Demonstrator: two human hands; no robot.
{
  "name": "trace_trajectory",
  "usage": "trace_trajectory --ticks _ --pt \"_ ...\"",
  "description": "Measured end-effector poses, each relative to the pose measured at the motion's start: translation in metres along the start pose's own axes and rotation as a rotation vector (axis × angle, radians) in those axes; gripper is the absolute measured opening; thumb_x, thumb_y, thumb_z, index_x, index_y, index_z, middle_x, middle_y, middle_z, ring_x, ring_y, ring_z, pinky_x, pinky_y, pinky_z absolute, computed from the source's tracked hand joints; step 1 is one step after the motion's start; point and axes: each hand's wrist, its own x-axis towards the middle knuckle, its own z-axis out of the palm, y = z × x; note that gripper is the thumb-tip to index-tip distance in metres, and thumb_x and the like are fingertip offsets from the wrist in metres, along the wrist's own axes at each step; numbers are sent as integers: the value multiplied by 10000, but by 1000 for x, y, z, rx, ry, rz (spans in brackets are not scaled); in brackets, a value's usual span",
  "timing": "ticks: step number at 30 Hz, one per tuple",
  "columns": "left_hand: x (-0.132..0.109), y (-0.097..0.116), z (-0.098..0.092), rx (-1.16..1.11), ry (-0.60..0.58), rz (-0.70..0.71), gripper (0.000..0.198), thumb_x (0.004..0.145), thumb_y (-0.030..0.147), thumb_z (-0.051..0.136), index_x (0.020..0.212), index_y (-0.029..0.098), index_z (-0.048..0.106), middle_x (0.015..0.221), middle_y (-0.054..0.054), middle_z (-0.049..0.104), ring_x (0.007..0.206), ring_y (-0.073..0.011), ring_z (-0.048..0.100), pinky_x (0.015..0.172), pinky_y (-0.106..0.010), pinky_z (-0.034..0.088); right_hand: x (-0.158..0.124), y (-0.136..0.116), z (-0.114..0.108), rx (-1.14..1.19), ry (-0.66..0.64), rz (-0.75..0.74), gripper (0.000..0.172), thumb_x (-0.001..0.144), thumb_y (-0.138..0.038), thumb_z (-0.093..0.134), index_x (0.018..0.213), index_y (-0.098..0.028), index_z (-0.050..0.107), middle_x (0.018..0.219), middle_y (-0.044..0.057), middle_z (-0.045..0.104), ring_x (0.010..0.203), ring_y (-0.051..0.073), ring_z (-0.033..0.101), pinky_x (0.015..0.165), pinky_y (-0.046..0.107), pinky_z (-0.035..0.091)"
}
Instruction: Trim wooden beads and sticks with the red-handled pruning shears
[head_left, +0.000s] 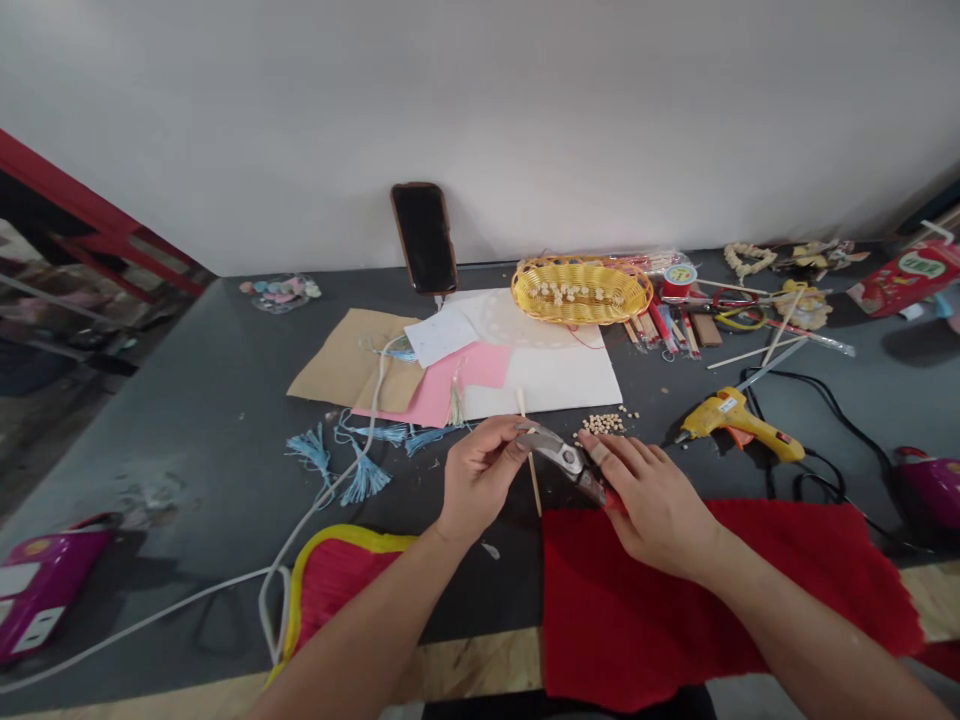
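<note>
My right hand (660, 500) is wrapped round the red handles of a pair of pruning shears (561, 452), whose jaws point left. At the tip of the jaws, my left hand (480, 475) is closed in a pinch, with a tiny pale bit showing by the fingertips. What exactly it holds is too small to make out. Beneath the shears, a thin wooden stick (535, 490) runs upright in view, partly hidden. Small wooden beads (602, 424) lie loose in a pile just beyond my right hand.
A yellow basket (525, 312) holds more beads. To the right lies a yellow glue gun (765, 432) with its black cable. Blue tassels (366, 480), a white cable (307, 512) and paper sheets (337, 365) lie left. Red cloth (600, 610) overhangs the front edge. A phone (424, 238) leans on the wall.
</note>
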Motion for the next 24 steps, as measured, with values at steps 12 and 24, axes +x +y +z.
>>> trace_trajectory --ticks 12,24 --pt "1 -3 0 -92 11 -99 152 815 305 687 785 164 737 850 -88 693 801 -194 624 693 -285 497 -1 2 10 84 79 -39 688 764 -111 460 1432 -79 299 1291 173 557 1137 294 527 972 456 483" --pt "-3 -3 1 -80 8 -149 155 806 320 695 787 170 731 832 -70 680 759 -175 607 670 -270 475 -2 -3 8 96 45 -8 579 711 -78 467 1289 -108 465 1211 140 599 1071 277 569 937 419 516"
